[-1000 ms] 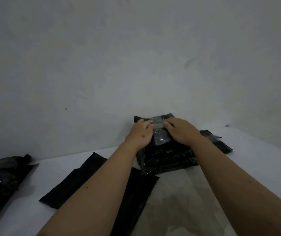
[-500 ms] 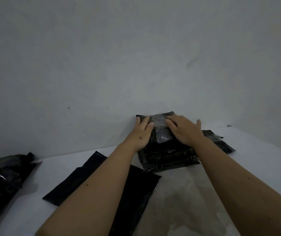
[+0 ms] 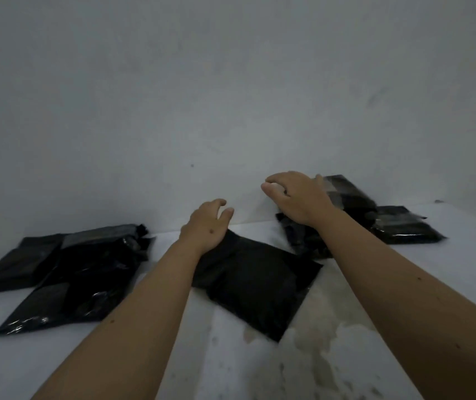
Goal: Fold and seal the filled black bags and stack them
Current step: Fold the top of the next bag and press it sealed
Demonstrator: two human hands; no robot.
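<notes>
A stack of folded, taped black bags (image 3: pixel 346 203) stands against the wall at the right, with another sealed bag (image 3: pixel 404 226) beside it. My right hand (image 3: pixel 297 197) hovers at the stack's left side, fingers curled and apart, holding nothing. My left hand (image 3: pixel 208 223) is open in the air above the far end of a flat black bag (image 3: pixel 257 278) lying in the middle. A pile of filled, unsealed black bags (image 3: pixel 72 269) lies at the left.
All of this rests on a white table (image 3: pixel 346 356) with a stained patch near its front. A plain grey wall (image 3: pixel 231 96) rises right behind the bags.
Both hands have lifted off the top of the stack and moved left. The view has swung left, bringing the left pile of bags fully into sight.
</notes>
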